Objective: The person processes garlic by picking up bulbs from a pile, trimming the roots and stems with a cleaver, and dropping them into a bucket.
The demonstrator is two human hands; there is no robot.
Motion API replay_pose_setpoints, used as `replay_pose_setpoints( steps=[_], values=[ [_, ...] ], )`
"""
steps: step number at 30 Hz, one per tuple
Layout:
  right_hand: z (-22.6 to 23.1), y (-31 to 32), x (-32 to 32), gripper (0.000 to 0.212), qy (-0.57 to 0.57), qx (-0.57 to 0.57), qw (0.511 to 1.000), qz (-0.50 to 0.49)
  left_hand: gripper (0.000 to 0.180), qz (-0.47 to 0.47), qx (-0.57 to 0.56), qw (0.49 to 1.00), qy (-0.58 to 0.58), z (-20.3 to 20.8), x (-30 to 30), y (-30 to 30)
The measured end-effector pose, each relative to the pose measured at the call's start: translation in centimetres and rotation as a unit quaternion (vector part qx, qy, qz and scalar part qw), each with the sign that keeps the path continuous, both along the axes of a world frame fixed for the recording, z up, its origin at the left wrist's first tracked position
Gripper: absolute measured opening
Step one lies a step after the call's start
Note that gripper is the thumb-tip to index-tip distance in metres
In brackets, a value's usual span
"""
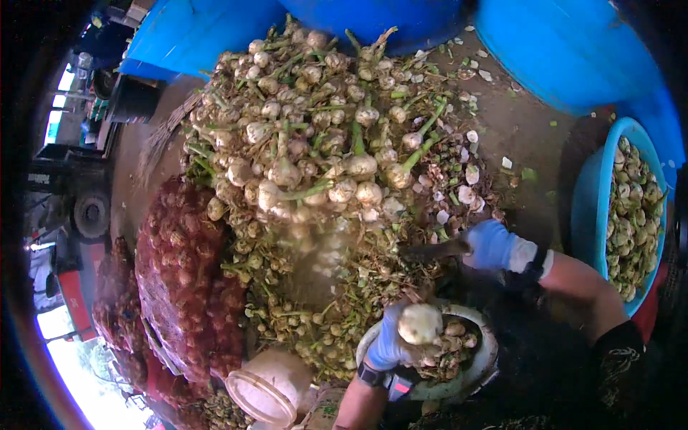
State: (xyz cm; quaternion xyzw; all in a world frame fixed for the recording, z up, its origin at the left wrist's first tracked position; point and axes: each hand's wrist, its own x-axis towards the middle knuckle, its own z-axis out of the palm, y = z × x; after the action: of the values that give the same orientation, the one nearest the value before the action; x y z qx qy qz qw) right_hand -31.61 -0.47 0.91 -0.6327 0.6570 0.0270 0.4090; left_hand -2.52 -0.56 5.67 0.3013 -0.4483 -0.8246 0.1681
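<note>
My left hand (390, 338), in a blue glove, is closed around a large pale garlic bulb (421, 324). It holds the bulb over a white-rimmed bucket (489, 347) with trimmed bulbs inside. Farther right, my gloved right hand (491, 245) grips a knife (436, 251), its dark blade pointing left above the stem scraps. Blade and bulb are apart. Ahead of both hands spreads a big heap of garlic (287, 172) with thick green stems.
At the right stands a light-blue tub (598, 208) of bulbs. Red mesh sacks (190, 279) lie on the left, near a tipped white pail (269, 387). Large blue barrels (566, 50) line the back. Loose peelings (469, 193) litter the floor beside the heap.
</note>
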Motion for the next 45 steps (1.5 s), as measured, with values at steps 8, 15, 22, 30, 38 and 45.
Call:
replay_pose_setpoints(
  steps=[8, 15, 22, 30, 38, 45],
  values=[
    [4.3, 1.1, 3.0, 0.035, -0.354, -0.027, 0.922, -0.157, 0.073, 0.266, 0.225, 0.878, 0.327, -0.3, -5.7, -3.1],
    [5.4, -0.4, 2.8, 0.013, -0.43, 0.103, 0.856, -0.268, 0.062, 0.367, 0.267, 0.859, 0.236, -1.3, -5.2, -0.7],
    [4.1, -0.7, 2.8, 0.019, -0.407, -0.075, 0.904, -0.106, 0.043, -0.122, 0.157, 0.977, -0.081, -1.1, -3.3, -3.2],
    [4.2, -0.2, 3.1, 0.027, -0.419, -0.079, 0.891, -0.156, 0.023, -0.048, -0.214, 0.921, -0.322, -3.6, -2.5, -2.4],
    [-2.7, 3.5, 1.7, 0.034, -0.145, 0.165, 0.976, -0.002, 0.028, -0.231, -0.193, 0.947, -0.113, 1.9, 0.1, -2.6],
    [0.5, 0.2, 1.5, 0.033, -0.192, 0.221, 0.948, -0.122, 0.061, 0.247, -0.215, 0.864, -0.382, -6.3, 5.8, -12.6]
  ],
)
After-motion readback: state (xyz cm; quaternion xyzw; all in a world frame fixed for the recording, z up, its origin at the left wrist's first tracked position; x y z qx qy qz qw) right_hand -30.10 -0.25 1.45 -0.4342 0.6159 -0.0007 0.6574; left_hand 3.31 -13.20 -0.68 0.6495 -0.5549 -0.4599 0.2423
